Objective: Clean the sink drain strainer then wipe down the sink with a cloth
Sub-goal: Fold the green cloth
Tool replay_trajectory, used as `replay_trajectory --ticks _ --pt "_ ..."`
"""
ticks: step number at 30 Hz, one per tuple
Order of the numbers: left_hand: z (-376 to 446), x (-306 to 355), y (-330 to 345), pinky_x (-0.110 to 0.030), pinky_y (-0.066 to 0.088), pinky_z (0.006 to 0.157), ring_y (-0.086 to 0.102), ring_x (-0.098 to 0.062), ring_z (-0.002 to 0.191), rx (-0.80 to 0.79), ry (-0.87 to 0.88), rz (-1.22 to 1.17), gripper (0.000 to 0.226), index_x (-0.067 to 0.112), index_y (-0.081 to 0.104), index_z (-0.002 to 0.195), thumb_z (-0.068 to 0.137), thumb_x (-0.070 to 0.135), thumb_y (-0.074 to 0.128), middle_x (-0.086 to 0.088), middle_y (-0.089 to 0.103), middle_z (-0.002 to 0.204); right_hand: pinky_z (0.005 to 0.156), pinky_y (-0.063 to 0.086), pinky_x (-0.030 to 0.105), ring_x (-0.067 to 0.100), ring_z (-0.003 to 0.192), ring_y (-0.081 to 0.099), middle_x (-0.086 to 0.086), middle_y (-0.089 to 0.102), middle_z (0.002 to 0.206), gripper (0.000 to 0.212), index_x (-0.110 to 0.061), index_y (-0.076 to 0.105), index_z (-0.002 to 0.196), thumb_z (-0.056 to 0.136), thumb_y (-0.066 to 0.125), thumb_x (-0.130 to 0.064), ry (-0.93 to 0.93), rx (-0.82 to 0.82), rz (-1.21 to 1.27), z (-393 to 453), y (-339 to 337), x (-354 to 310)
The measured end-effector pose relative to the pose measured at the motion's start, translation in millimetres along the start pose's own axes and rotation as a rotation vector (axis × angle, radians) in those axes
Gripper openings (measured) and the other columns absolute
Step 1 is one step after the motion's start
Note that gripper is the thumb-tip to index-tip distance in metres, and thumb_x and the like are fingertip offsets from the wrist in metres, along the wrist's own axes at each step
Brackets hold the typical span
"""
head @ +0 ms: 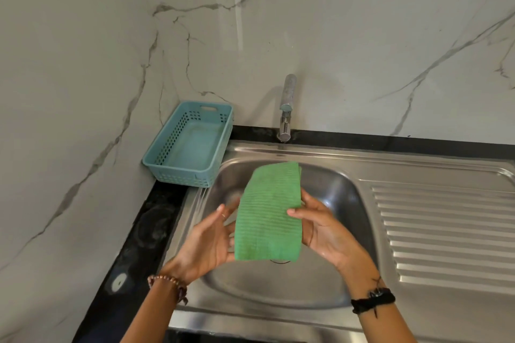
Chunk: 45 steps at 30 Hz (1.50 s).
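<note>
A folded green ribbed cloth is held flat above the stainless steel sink bowl. My left hand supports its left edge with fingers spread underneath. My right hand grips its right edge, thumb on top. The cloth covers most of the drain strainer; only a thin dark arc of the drain strainer shows under the cloth's near edge.
A chrome tap stands behind the bowl. A light blue plastic basket, with nothing in it, sits at the back left corner. The ribbed draining board stretches to the right. Black countertop borders the sink on the left; marble walls lie behind.
</note>
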State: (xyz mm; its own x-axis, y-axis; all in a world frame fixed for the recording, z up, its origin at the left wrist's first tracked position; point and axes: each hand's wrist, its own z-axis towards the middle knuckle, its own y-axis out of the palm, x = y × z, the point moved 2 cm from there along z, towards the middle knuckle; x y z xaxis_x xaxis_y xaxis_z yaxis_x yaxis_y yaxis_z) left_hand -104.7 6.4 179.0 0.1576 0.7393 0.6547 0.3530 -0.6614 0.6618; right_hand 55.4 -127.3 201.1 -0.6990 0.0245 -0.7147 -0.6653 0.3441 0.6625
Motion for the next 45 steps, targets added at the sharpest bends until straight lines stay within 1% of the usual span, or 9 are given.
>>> replay_trajectory --ticks 10,15,19,24,27,33,39,41,45 --pt "26 -19 6 -0.024 0.054 0.061 0.067 -0.014 0.077 0.379 -0.132 0.544 0.035 0.011 0.048 0.126 0.091 0.006 0.051 0.001 0.068 0.096 0.066 0.057 0.027 0.017 0.097 0.066 0.001 0.064 0.118 0.091 -0.029 0.008 0.15 0.083 0.052 0.014 0.19 0.284 -0.324 -8 -31 36" --pt "13 -1 18 -0.023 0.054 0.058 0.069 -0.011 0.082 0.312 0.059 0.557 0.061 0.047 0.03 0.125 0.089 0.004 0.054 0.001 0.067 0.112 0.072 0.056 0.025 0.01 0.105 0.066 -0.015 0.063 0.125 0.09 -0.057 0.03 0.135 0.081 0.059 0.009 0.035 0.133 -0.528 -12 -23 15" --pt "7 9 14 -0.03 0.053 0.075 0.06 -0.018 0.099 0.311 0.009 0.666 0.054 0.027 0.037 0.136 0.09 0.001 0.05 -0.003 0.055 0.127 0.07 0.057 0.028 0.005 0.086 0.069 -0.031 0.042 0.134 0.09 -0.053 0.025 0.136 0.082 0.056 0.012 0.134 0.064 -0.685 -4 -13 16" --pt "-4 50 4 -0.022 0.056 0.072 0.057 -0.012 0.104 0.299 0.023 0.712 0.059 0.024 0.034 0.139 0.089 -0.002 0.052 -0.001 0.045 0.136 0.065 0.058 0.022 0.004 0.083 0.069 -0.003 0.012 0.159 0.087 -0.03 0.022 0.147 0.081 0.055 0.016 0.153 0.037 -0.592 32 11 -4" --pt "-7 106 1 -0.018 0.057 0.066 0.058 -0.003 0.092 0.325 0.164 0.759 0.066 0.037 0.031 0.133 0.087 -0.006 0.051 0.005 0.047 0.124 0.063 0.059 0.022 0.016 0.104 0.065 0.007 0.029 0.153 0.086 -0.031 0.028 0.145 0.079 0.055 0.018 0.117 -0.022 -0.578 74 44 -36" --pt "9 236 -12 -0.015 0.054 0.055 0.057 -0.004 0.083 0.36 0.378 0.971 0.066 0.044 0.037 0.125 0.087 -0.008 0.051 0.009 0.04 0.131 0.063 0.06 0.021 0.011 0.074 0.072 -0.002 0.074 0.096 0.072 -0.02 0.043 0.137 0.075 0.056 0.014 0.085 -0.143 -0.384 177 99 -93" --pt "77 264 -80 -0.032 0.033 0.109 0.025 -0.029 0.14 0.365 0.107 1.493 0.084 0.009 0.008 0.147 0.082 -0.01 0.058 -0.011 0.008 0.155 0.081 0.052 0.033 0.027 0.117 0.05 0.021 0.032 0.149 0.073 -0.005 0.019 0.147 0.083 0.047 0.018 -0.022 -0.034 -1.098 269 105 -68" --pt "103 241 -110 -0.037 0.029 0.112 0.028 -0.031 0.138 0.389 -0.159 1.693 0.082 0.008 0.007 0.147 0.084 0.001 0.06 -0.014 0.009 0.155 0.106 0.039 0.04 0.035 0.134 0.036 0.026 0.007 0.156 0.068 -0.003 0.012 0.147 0.09 0.048 0.005 0.047 -0.064 -1.558 290 102 -35" --pt "127 197 -150 -0.041 0.035 0.107 0.037 -0.035 0.132 0.565 -0.495 1.639 0.073 0.007 0.0 0.147 0.092 0.006 0.048 -0.016 0.018 0.154 0.104 0.039 0.041 0.036 0.132 0.042 0.031 -0.01 0.154 0.062 -0.005 0.012 0.149 0.096 0.044 -0.01 0.325 -0.093 -2.043 308 101 11"
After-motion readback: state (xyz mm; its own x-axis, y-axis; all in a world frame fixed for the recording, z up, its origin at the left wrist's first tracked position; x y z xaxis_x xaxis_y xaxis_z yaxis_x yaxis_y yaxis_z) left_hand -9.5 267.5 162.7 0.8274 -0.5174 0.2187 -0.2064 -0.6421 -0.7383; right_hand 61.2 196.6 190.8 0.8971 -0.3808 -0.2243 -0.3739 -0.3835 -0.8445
